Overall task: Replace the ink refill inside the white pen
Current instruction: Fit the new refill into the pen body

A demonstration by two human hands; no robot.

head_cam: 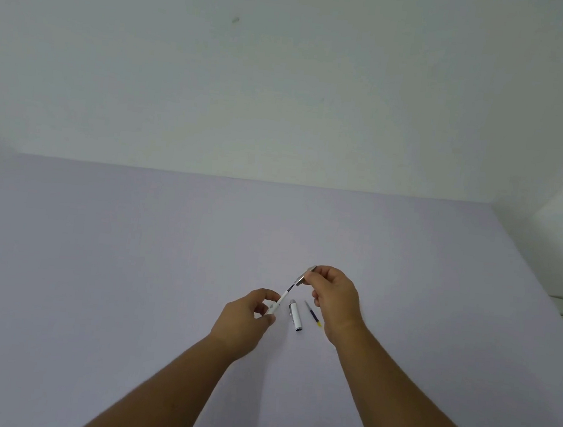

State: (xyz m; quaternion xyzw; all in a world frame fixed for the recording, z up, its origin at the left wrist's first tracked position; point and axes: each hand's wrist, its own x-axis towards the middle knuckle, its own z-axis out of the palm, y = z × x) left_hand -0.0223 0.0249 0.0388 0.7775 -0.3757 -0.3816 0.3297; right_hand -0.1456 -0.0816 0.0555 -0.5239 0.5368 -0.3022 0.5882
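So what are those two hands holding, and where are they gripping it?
Left hand pinches the white pen barrel at its lower end; right hand grips the silver metal tip section at the upper end.

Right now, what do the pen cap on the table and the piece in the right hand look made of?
Pen cap: glossy white body, probably plastic or lacquered metal, with shiny silver ends that look metallic. Silver piece pinched by the right hand: grey with a bright sheen, likely metal or chromed plastic; too small to tell which.
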